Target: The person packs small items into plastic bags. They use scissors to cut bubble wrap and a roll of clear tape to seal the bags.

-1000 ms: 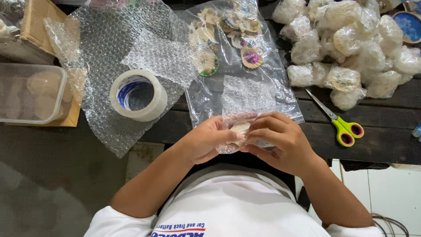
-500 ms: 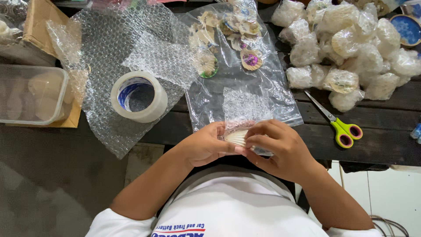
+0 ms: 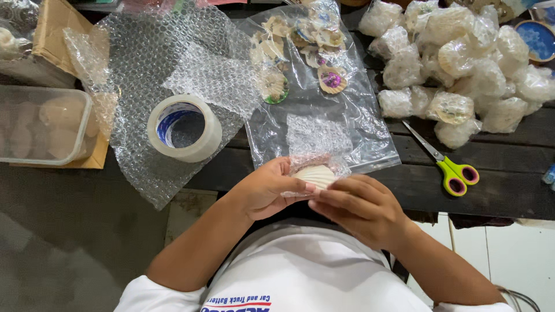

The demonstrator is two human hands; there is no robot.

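One tape roll (image 3: pixel 184 127) sits on the bench (image 3: pixel 509 190). One pair of scissors (image 3: pixel 448 163). One clear tub (image 3: pixel 41 125). One plastic bag (image 3: pixel 312 81) of painted shells; their number cannot be told. One bare shell (image 3: pixel 314 175), held between two hands (image 3: pixel 269 188) (image 3: pixel 358 208). One blue dish (image 3: pixel 539 34). Wrapped bundles (image 3: pixel 457 58) lie heaped, roughly twenty, too crowded for an exact count.

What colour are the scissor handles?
Bright lime green with pink inside the finger holes, on the scissors, head view.
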